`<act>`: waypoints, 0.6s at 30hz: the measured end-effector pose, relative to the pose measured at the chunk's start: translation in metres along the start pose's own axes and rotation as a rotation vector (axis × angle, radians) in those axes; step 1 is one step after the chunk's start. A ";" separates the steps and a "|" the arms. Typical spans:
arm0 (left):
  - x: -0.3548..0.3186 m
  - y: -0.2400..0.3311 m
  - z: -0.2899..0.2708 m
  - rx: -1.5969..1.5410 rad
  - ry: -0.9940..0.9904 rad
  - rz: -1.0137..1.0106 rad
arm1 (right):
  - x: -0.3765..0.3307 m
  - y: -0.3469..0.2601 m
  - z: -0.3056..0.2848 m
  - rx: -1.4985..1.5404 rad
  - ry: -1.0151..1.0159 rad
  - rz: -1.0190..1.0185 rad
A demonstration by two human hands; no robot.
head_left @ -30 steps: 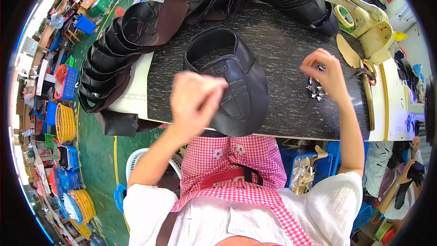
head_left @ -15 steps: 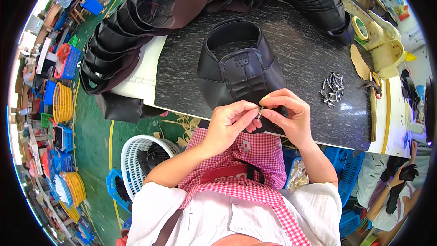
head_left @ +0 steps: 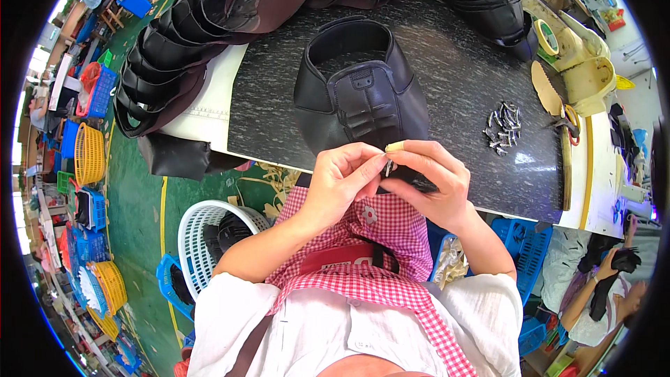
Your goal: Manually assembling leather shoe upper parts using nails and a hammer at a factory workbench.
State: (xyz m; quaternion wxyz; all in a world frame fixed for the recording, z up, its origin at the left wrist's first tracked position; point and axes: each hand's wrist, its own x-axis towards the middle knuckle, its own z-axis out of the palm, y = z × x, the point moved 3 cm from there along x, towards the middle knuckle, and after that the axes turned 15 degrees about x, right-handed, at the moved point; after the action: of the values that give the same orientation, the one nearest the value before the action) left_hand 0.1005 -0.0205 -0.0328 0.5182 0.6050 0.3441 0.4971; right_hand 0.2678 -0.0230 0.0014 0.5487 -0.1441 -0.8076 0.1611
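Our left hand [head_left: 343, 180] and right hand [head_left: 426, 178] meet at frame centre, fingertips pinching small silver metal clip [head_left: 388, 166] at near edge of black leather shoe upper [head_left: 361, 98]; loose clip pile [head_left: 504, 126] right, on dark speckled table [head_left: 453, 77].

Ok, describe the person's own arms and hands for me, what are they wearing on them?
Both forearms are bare, with loose white sleeves pushed up around the elbows. The left hand wears no glove or ring that shows. The right hand is also gloveless, but its forefinger tip carries a pale yellowish finger cot. A red-and-white checked apron covers the front.
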 end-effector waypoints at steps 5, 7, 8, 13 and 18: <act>-0.003 0.004 0.007 -0.017 -0.009 0.027 | -0.005 0.002 -0.002 -0.035 0.030 -0.061; -0.005 0.004 0.010 -0.020 -0.013 0.032 | -0.009 0.004 -0.002 -0.002 0.061 -0.063; -0.006 0.004 0.012 -0.022 0.006 0.036 | -0.009 0.002 -0.002 -0.001 0.063 -0.065; 0.001 0.003 0.016 -0.014 0.039 0.052 | -0.005 0.000 -0.009 -0.008 0.094 -0.031; 0.006 0.010 0.020 0.089 -0.027 -0.025 | -0.014 -0.003 -0.016 -0.343 -0.134 -0.244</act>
State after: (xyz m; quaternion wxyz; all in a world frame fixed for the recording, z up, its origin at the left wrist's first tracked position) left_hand 0.1200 -0.0224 -0.0212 0.5015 0.6296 0.3666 0.4666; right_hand 0.2872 -0.0300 -0.0032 0.4767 -0.1254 -0.8693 -0.0368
